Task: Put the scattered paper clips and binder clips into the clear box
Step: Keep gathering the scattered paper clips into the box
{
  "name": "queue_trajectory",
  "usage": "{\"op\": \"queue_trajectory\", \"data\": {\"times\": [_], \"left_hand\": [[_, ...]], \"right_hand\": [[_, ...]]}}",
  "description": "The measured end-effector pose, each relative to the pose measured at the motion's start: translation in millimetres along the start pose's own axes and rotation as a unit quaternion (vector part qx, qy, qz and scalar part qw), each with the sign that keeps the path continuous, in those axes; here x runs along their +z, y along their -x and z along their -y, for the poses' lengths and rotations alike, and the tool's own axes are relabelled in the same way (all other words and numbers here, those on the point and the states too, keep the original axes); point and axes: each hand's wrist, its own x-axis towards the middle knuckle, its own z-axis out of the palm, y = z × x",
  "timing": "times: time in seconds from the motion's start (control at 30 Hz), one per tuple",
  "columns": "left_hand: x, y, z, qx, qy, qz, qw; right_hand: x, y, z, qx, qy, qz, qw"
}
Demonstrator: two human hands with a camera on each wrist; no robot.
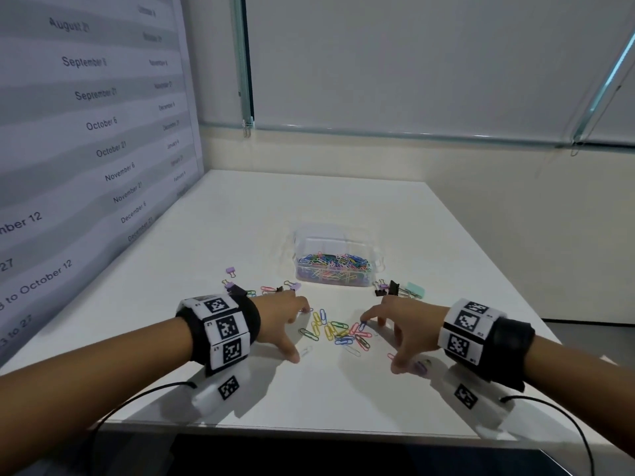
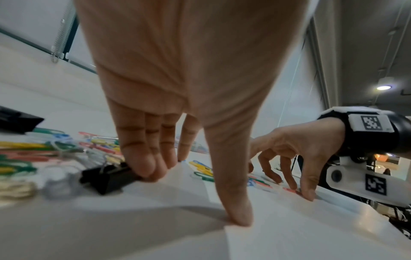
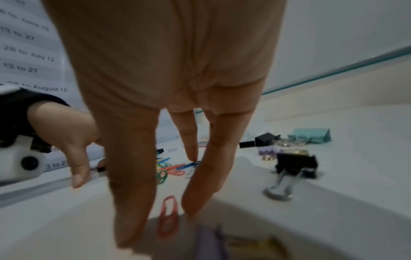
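Fingers spread, our left hand [image 1: 280, 321] and right hand [image 1: 400, 326] rake the loose coloured wire paper clips [image 1: 338, 333], gripping nothing. Clips could skid off the white table [image 1: 429, 242] at 6 o'clock, short of the clear plastic box [image 1: 335, 266] at 12.

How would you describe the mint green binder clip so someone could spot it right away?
Start at the clear box of paper clips in the middle of the white table. Just off its near right corner sits a small cluster of binder clips. The mint green binder clip is the rightmost one, pale teal beside black neighbours.

clear box [image 1: 338, 266] half-full, paper clips [image 1: 338, 329] scattered
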Motion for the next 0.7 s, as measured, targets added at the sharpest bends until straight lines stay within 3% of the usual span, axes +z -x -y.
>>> {"op": "queue_trajectory", "data": {"times": [0.37,0.47,0.7], "left_hand": [[-3.3,-32.3,-35.9,0.038,0.041,-0.093,0.994],[-5.0,-27.0,-26.6,0.032,0.068,-0.107,0.991],[-9.8,-12.6,2.7,0.02,0.074,-0.048,0.996]], "right_hand": [[-4.5,-40.7,20.9,-0.036,-0.087,-0.091,0.991],[-10.8,-34.5,16.0,-0.026,-0.095,-0.07,0.993],[-12.4,-6.7,-16.5,0.017,-0.063,0.043,0.997]]}}
